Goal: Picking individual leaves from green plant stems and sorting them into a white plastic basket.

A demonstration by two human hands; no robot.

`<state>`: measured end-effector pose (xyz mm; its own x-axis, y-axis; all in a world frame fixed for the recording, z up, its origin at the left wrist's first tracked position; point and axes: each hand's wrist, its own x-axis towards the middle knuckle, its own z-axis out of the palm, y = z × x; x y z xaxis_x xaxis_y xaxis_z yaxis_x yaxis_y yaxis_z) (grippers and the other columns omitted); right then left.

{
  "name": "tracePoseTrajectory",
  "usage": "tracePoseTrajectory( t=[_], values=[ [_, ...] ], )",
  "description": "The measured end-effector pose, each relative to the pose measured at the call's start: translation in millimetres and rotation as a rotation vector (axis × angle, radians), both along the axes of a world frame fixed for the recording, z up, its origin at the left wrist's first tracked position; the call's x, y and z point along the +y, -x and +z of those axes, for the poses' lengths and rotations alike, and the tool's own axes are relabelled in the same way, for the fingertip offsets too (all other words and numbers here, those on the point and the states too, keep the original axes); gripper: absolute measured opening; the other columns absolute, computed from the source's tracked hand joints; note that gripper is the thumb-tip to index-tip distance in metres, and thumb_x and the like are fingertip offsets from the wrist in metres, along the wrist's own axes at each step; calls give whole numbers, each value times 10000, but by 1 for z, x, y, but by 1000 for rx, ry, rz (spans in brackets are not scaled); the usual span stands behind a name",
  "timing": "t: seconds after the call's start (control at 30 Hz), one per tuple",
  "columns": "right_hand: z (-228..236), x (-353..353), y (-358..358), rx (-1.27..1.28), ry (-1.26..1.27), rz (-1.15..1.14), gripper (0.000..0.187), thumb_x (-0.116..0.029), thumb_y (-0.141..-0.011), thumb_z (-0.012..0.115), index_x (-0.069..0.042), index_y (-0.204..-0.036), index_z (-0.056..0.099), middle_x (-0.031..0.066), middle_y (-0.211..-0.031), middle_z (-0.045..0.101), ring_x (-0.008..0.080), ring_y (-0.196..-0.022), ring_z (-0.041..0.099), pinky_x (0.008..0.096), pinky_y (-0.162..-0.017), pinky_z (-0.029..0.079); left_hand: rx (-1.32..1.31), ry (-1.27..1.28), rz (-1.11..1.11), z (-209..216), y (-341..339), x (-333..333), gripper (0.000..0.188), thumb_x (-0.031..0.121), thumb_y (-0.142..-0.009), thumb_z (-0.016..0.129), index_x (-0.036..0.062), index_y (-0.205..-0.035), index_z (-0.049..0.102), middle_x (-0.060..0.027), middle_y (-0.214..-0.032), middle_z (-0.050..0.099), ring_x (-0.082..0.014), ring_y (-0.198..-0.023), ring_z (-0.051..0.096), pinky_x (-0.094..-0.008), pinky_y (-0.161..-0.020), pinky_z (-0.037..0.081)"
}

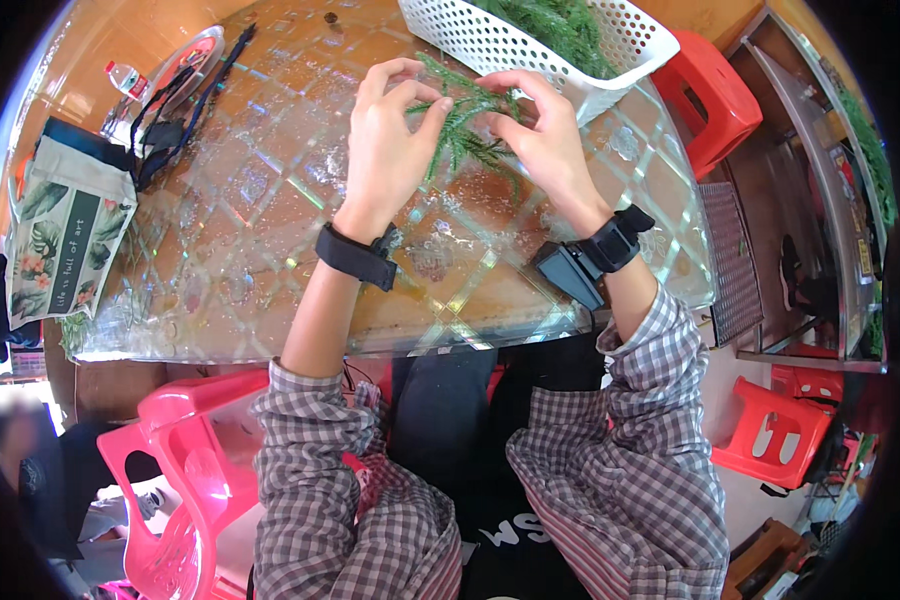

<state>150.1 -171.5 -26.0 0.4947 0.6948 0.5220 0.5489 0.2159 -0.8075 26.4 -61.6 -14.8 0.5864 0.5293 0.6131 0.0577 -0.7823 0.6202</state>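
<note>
Between my two hands, over the glass-topped table (270,270), is a green artificial pine sprig (462,135) with several needled branches. My left hand (392,130) pinches its left side with thumb and forefinger. On the other side, my right hand (538,130) has thumb and fingers closed on the sprig's right part. Just beyond my hands stands a white perforated plastic basket (610,88), which holds more green sprigs (560,30).
A printed cloth bag (70,235) lies at the table's left edge, near a small bottle (128,80) and dark straps (175,120). A red stool (710,105) stands beyond the basket; a pink chair (185,480) is at lower left. Shelving (820,180) rises at right.
</note>
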Motion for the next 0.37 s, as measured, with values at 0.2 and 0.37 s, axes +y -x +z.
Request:
tracePoseTrajectory(
  t=[0.2,0.37],
  values=[
    [1,-6,-2,121,36,-3,185,-87,-812,563,-24,-985,587,49,-995,551,131,-943,518,242,-761,427,-14,93,-73,3,-2,-7,111,107,-746,639,6,-782,609,-106,-1089,501,-275,-997,492,-356,-818,423],
    [6,-6,-5,-104,18,-111,218,-127,-842,544,-61,-1039,606,65,-1037,529,141,-951,539,241,-815,411,-2,-64,-80,4,0,-4,113,106,-756,632,8,-805,604,-119,-1105,488,-278,-1020,477,-332,-919,407]
  ],
)
